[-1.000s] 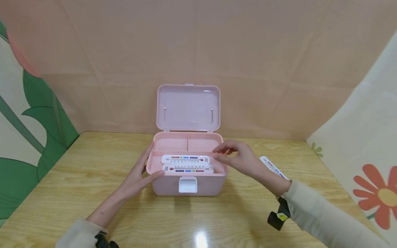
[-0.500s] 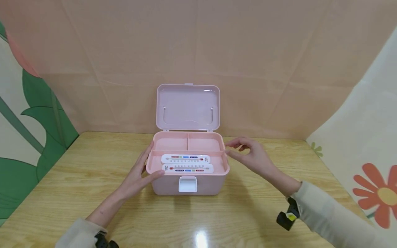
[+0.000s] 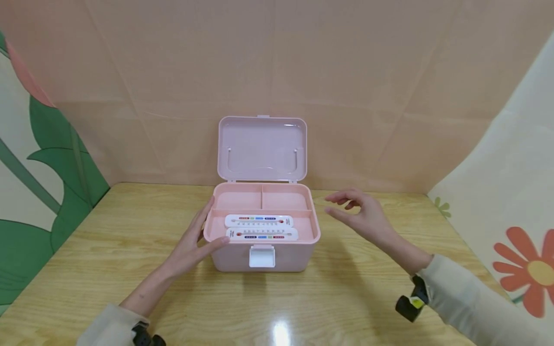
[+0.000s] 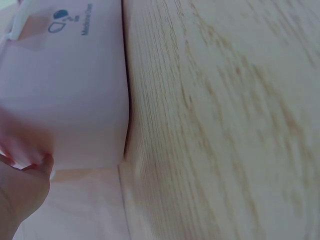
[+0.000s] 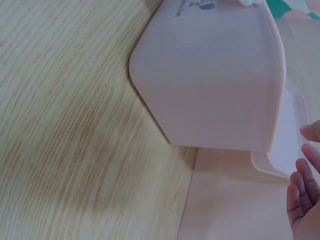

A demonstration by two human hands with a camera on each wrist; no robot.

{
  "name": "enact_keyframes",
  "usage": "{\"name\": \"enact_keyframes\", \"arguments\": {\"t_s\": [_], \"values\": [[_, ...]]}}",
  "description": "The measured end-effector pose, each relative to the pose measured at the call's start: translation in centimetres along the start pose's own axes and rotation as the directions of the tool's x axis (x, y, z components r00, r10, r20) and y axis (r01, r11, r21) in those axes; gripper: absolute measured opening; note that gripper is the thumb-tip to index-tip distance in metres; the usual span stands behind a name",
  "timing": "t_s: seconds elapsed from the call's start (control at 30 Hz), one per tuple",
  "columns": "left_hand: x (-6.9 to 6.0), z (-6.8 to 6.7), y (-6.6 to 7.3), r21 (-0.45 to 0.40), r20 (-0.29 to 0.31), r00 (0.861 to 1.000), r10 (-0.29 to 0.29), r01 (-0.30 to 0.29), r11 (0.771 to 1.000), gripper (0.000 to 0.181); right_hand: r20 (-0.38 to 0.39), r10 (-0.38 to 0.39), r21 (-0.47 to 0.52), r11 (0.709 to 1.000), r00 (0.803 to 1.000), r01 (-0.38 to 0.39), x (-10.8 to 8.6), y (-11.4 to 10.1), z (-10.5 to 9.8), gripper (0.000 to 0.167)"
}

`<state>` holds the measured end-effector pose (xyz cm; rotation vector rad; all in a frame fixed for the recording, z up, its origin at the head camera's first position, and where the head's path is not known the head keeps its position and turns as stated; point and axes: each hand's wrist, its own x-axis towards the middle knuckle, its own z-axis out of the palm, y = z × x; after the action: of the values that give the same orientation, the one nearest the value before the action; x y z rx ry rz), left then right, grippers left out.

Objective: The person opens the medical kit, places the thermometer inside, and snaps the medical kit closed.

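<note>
A pink medicine box (image 3: 277, 258) stands with its lid (image 3: 262, 149) raised. In the front compartment of its tray lie two white thermometers (image 3: 258, 221), one behind the other. My left hand (image 3: 190, 240) holds the box's left side, thumb over the front left corner of the rim. The left wrist view shows part of that hand (image 4: 25, 187) against the box wall. My right hand (image 3: 363, 216) is in the air to the right of the box, thumb and fingers apart and holding nothing. In the right wrist view its fingers (image 5: 302, 187) appear beyond the box rim.
Two smaller compartments (image 3: 238, 198) lie at the back of the tray. A white latch (image 3: 261, 257) hangs on the box front. Wood-grain table (image 3: 151, 216) surrounds the box, with a plain cloth backdrop (image 3: 368, 96) behind it.
My right hand has moved right, from above the tray to beside the box, and its fingers have spread. A thermometer seen beside the right forearm is out of sight now. The left hand stays put.
</note>
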<state>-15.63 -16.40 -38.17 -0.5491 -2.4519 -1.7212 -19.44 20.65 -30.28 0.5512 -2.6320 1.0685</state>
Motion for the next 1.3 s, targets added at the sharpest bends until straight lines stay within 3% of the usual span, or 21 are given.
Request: {"name": "enact_keyframes", "arguments": {"t_s": [0.63,1.03,1.3], "values": [[0.0,-0.1,0.3,-0.002,-0.006,1.0,0.009,-0.009,1.0,0.086,0.002,0.01,-0.049,0.999,1.0,-0.01,-1.1,2.3,-2.3,0.026],[0.0,0.0,0.1,0.005,-0.004,1.0,0.0,0.0,1.0,0.086,0.038,-0.032,-0.094,0.995,0.999,0.036,-1.6,3.5,-3.0,0.034],[0.0,-0.1,0.0,0.005,-0.003,1.0,0.008,-0.008,1.0,0.086,0.062,0.005,-0.111,0.994,0.998,0.002,-1.9,4.4,-3.7,0.04]]}}
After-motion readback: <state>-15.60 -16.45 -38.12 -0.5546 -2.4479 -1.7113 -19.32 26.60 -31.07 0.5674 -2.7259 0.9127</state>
